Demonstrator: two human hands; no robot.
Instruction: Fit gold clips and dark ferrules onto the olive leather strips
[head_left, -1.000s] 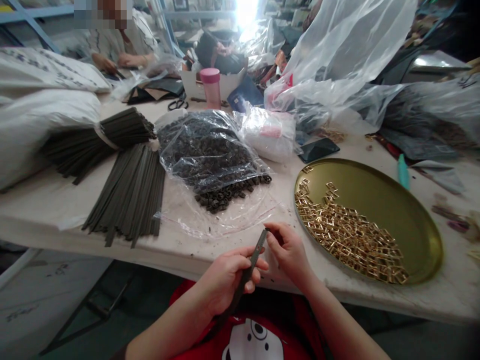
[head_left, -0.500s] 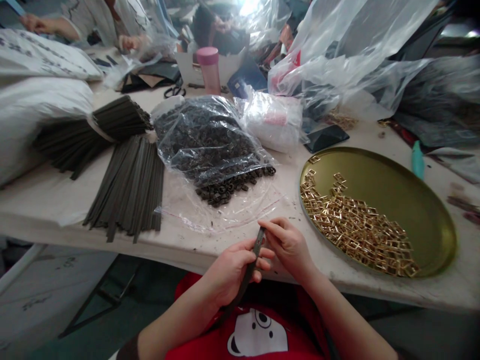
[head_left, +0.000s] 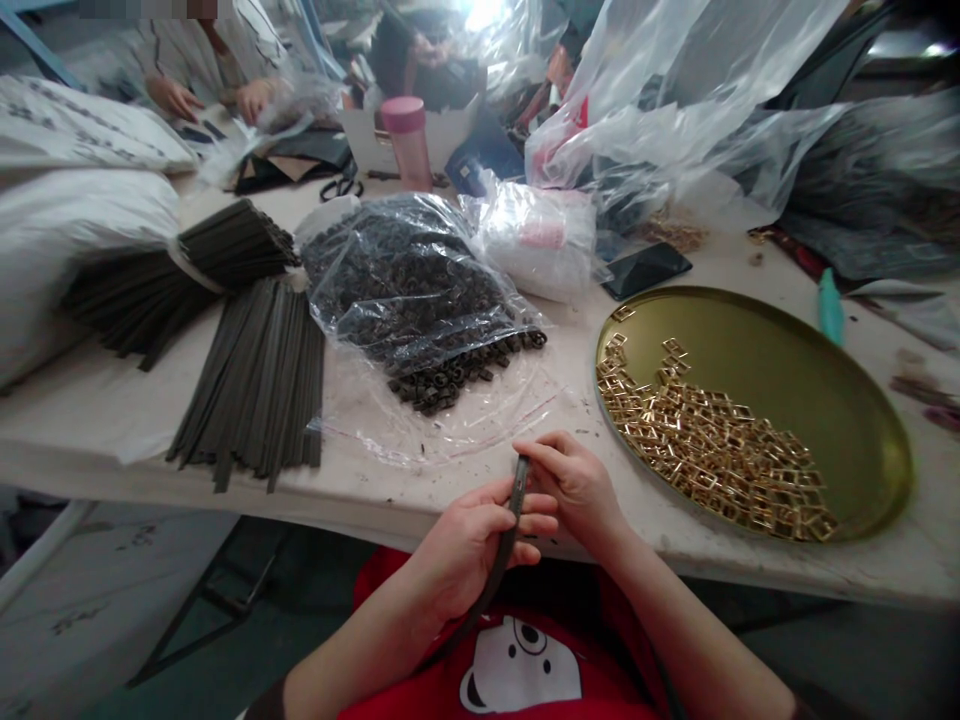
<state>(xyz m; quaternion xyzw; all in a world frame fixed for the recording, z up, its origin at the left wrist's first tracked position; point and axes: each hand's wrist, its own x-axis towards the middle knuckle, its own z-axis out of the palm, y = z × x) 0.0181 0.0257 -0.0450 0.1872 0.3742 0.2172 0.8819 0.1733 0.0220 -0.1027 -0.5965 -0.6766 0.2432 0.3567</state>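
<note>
A narrow dark strap runs through my left hand, whose thumb presses it against the fingers, and its lower end hangs toward my lap. At the strap's upper end, my right hand pinches the tip between thumb and fingertips. Small marks or a slot show near that tip, too small to make out. To the right lies a round gold-coloured tray with many rectangular gold buckles heaped along its near left side. Beyond my hands, small dark loops spill from a clear plastic bag.
Loose dark strips and a tied bundle lie at left beside white sacks. Behind are a pink-lidded jar, scissors, a white packet and a dark flat object. Another person's hands are across the table.
My hands keep the same hold on the strap, with slight finger shifts. The view has tilted a little. The other person's hand at upper left has come down and inward.
</note>
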